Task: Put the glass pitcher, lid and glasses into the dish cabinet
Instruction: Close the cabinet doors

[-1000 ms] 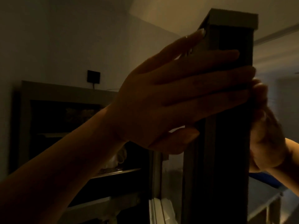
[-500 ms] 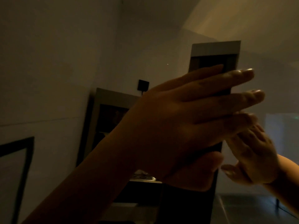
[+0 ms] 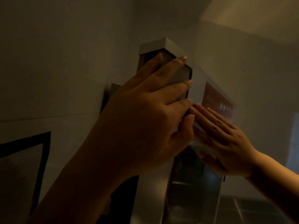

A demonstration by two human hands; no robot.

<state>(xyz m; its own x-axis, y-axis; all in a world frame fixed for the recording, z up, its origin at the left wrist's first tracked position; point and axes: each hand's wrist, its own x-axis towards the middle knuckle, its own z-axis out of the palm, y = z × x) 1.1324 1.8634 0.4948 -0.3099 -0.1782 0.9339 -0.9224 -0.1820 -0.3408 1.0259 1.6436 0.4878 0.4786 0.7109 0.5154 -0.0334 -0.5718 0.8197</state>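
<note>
1. High against the dim wall stands the dish cabinet [image 3: 155, 47], its pale top corner level with the camera.
2. Its door [image 3: 181, 75] lies under the left hand [image 3: 145, 120], whose fingers [image 3: 171, 65] are spread flat on the panel and grip nothing.
3. Beside it the right hand [image 3: 226, 141] presses open-palmed on the cabinet's side.
4. Pitcher, lid and glasses cannot be seen.
5. A dark frame [image 3: 42, 159] hangs lower left.
</note>
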